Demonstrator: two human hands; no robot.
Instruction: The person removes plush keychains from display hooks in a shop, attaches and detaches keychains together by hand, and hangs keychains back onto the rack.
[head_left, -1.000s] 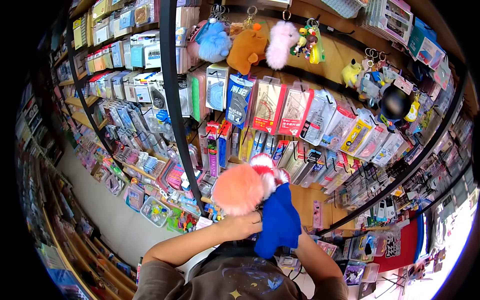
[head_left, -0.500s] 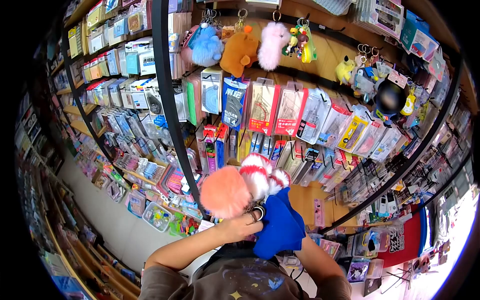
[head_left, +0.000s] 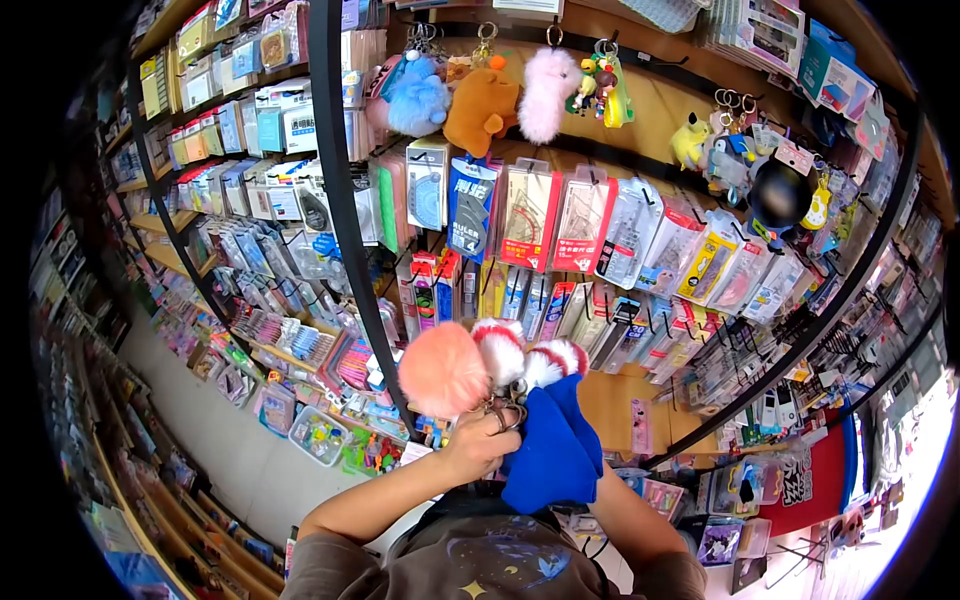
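My left hand (head_left: 478,444) is closed on metal key rings (head_left: 508,414) in front of my chest. From these rings hang an orange fluffy pompom (head_left: 444,369) and red-and-white fluffy pieces (head_left: 498,350). A blue cloth (head_left: 556,450) lies over my right hand and hides its fingers; only the forearm shows below it. More red-and-white fluff (head_left: 556,362) pokes out above the cloth's top edge, close beside the rings.
Ahead, a black-framed rack (head_left: 350,220) holds packaged rulers (head_left: 530,215) and plush keychains (head_left: 483,108) on hooks. A bin of small toys (head_left: 320,436) stands low at left. A wooden shelf (head_left: 612,410) lies beyond my hands.
The pompom and left hand have shifted left. The red-and-white fluff has parted into two groups, and the metal rings at my left fingers show more clearly.
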